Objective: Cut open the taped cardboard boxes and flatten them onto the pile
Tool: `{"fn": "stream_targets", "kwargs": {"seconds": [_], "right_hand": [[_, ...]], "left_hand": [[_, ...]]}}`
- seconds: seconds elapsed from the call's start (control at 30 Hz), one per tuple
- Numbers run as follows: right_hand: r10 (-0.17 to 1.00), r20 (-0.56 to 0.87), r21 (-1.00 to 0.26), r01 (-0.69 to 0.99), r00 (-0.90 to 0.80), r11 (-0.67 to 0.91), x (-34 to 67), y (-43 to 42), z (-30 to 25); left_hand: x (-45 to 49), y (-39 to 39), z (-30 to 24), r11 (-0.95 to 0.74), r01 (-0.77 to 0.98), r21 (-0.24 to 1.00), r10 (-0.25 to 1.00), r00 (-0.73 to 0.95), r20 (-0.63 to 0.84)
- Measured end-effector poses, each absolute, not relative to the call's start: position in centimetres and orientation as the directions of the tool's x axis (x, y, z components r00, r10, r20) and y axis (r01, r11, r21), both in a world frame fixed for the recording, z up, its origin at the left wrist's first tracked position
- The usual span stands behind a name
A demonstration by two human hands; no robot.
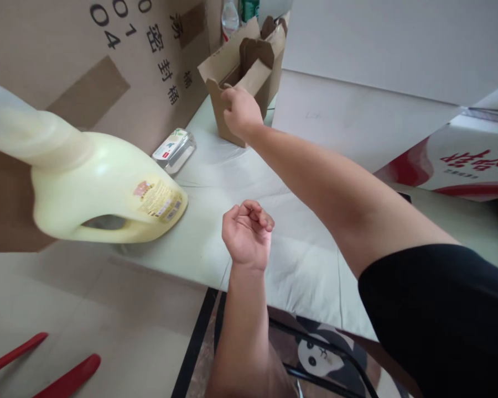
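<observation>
My right hand [243, 112] reaches to the far side of the table, its fingers closed over the near rim of an open brown cardboard box [228, 122] with a dividing piece inside. What lies deep in that box is hidden. Lower down, my left hand [249, 235] hovers near the table's front edge, palm up, fingers loosely curled and nothing in them. To its left a large pale yellow jug [103, 188] with a handle and a clear cap stands on the table. Behind the jug is a small clear plastic case [175, 151] with a printed label.
A big brown carton [149, 83] with black print stands at the back left. A clear bottle [229, 19] and a green one [249, 9] are behind the box. White cartons [357, 110] line the right. A panda-print chair [319, 354] sits below the white-covered table [302, 271].
</observation>
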State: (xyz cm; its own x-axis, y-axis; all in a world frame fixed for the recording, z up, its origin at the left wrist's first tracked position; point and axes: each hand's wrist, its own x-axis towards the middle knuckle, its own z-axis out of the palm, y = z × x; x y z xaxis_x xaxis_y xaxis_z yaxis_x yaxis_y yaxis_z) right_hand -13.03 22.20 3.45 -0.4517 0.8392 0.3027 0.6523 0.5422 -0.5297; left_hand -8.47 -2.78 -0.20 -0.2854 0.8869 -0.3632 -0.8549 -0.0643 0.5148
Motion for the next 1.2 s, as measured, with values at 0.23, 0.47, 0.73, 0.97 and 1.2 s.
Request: {"fn": "stream_targets", "kwargs": {"seconds": [0.23,0.47,0.73,0.97,1.2], "right_hand": [[0.73,0.459,-0.569,0.463,-0.507,0.68,-4.3,12.7,2.7],[0.563,0.749,-0.502,0.254,-0.351,0.827,13.6,0.4,1.5],[0.764,0.627,-0.668,0.397,-0.153,0.629,27.3,-7.0,-0.6],[0.811,0.565,-0.694,0.445,-0.151,0.566,30.1,-7.7,-0.5],[0.804,0.589,-0.739,0.457,0.081,0.495,30.6,-6.6,-2.9]], "left_hand": [[-8.4,-3.5,-1.1,-0.399,-0.512,0.761,0.591,-0.778,-0.213],[-7.5,-3.0,-0.8,-0.441,-0.208,0.873,0.297,-0.952,-0.076],[-2.1,-1.3,-1.4,-0.377,-0.338,0.863,0.794,-0.597,0.113],[1.0,-0.3,-1.9,-0.433,-0.275,0.859,0.85,-0.443,0.286],[2.4,-1.0,-2.7,-0.433,-0.003,0.901,0.874,-0.248,0.419]]}}
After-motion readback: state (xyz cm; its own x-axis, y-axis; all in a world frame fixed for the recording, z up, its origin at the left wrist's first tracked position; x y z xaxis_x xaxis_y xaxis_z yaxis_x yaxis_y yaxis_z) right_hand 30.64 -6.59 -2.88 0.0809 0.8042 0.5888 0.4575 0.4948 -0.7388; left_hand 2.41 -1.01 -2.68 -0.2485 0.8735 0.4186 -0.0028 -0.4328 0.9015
